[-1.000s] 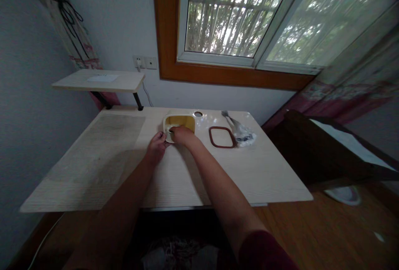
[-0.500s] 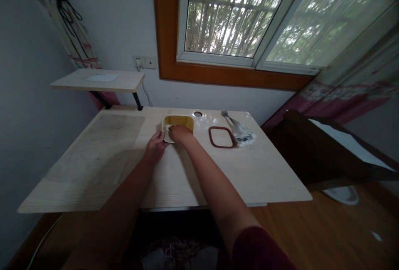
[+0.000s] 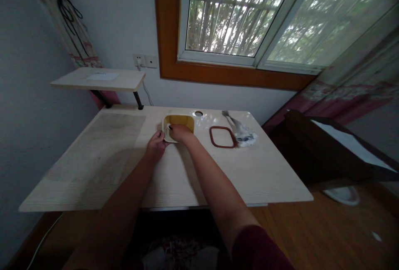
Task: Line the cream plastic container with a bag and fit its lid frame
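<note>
Left hand (image 3: 156, 145): grip closed on the near-left edge of the yellow-and-white container (image 3: 179, 119), thumb at its side. Right hand (image 3: 181, 132): grip narrow, fingers drawn together and reaching down inside the same container, towards its left end. A small whitish item (image 3: 168, 127) shows at the right fingertips; whether it is pinched or only touched cannot be told, as the hand covers much of it.

Change against the frame one second back: slight. Container and both hands sit a little further left on the tabletop (image 3: 243, 174); right fingertips a touch further from the wearer. Against the half-second frame, positions practically unchanged.

Containers: the yellow-and-white one stands open side up on the tabletop, near the far edge, pale rim, yellow inner wall. Apart from the whitish item and the fingers, its floor is largely hidden. To its right, a rounded reddish-brown ring (image 3: 223, 147) lies flat, well apart from it. Just beside the ring, a clear plastic bag (image 3: 246, 137), crumpled, neck towards the far edge; contents too indistinct to identify.
</note>
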`<action>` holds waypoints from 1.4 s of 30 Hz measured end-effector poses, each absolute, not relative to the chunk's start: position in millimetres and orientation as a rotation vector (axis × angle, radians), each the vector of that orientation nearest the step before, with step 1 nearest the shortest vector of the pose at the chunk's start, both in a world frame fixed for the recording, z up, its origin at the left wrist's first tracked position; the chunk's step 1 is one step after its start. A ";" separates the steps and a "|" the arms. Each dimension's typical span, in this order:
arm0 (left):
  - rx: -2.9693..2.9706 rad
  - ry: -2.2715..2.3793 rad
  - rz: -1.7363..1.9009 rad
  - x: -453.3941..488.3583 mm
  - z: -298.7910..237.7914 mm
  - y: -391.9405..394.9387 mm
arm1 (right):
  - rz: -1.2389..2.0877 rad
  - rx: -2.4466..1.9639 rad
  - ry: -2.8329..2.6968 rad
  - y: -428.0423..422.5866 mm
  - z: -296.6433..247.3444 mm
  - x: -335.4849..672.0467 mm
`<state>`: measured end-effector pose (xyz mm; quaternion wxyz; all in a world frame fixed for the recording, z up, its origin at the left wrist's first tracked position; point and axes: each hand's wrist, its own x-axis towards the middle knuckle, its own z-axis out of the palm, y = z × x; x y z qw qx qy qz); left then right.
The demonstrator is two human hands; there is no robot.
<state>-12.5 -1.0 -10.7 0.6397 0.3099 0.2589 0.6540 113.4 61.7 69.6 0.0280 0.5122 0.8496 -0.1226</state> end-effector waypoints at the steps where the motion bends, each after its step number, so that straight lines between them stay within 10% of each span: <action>1: 0.706 0.586 1.489 -12.6 -10.6 -1.1 | -0.373 1.570 2.631 58.7 70.9 114.9; 42: 0.731 0.642 1.467 -9.7 -6.5 -5.5 | -0.247 1.557 2.654 16.8 80.3 125.4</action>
